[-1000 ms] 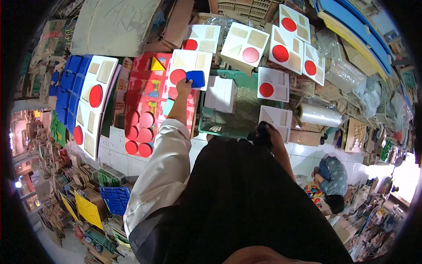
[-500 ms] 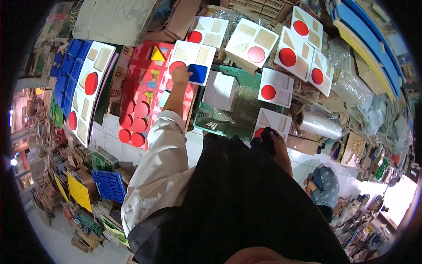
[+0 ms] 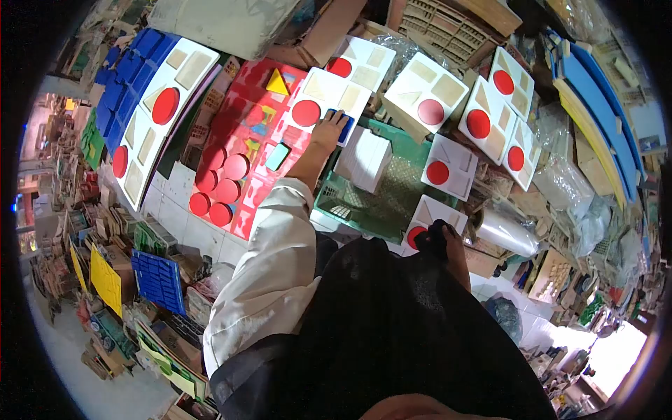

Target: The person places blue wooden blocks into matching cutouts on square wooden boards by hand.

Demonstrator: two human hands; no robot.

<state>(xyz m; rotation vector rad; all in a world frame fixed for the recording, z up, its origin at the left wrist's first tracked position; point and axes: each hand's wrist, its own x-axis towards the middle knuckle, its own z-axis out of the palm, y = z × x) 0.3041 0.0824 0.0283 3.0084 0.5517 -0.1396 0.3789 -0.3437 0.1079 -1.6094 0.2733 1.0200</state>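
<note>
- Blue square piece (image 3: 344, 120) lies in the white shape board (image 3: 329, 105) at about 12 o'clock from the person's body, in the board's near right corner, with a red disc (image 3: 306, 113) already seated at its 9 o'clock and two bare wooden recesses beyond it.
- Left hand (image 3: 327, 131) lies flat on the blue piece, fingers spread and pressing down rather than pinching; most of the piece is hidden under them, so whether it sits flush in its recess I cannot tell.
- If one corner rides on the recess edge, the press could jam it crooked or tip the board, which seems to rest partly on the red sheet (image 3: 245, 140) and partly over the rim of the green crate (image 3: 350, 203) at its 5 o'clock.
- A tipped board could slide towards the crate and nudge the stack of white blocks (image 3: 365, 159) just beside the hand.
- Right hand (image 3: 442, 241) is down at 3 o'clock from the body, at the near corner of another white board (image 3: 434, 213); its fingers are behind dark cloth, so I cannot tell whether they are closed or apart.
- That second board overhangs the crate's corner near a clear plastic roll (image 3: 505, 232); a loose hold there could let it drop to the tiled floor.
- Red discs (image 3: 220, 189) lie loose on the red sheet at 10 o'clock, near the sleeve, which could sweep them off.
</note>
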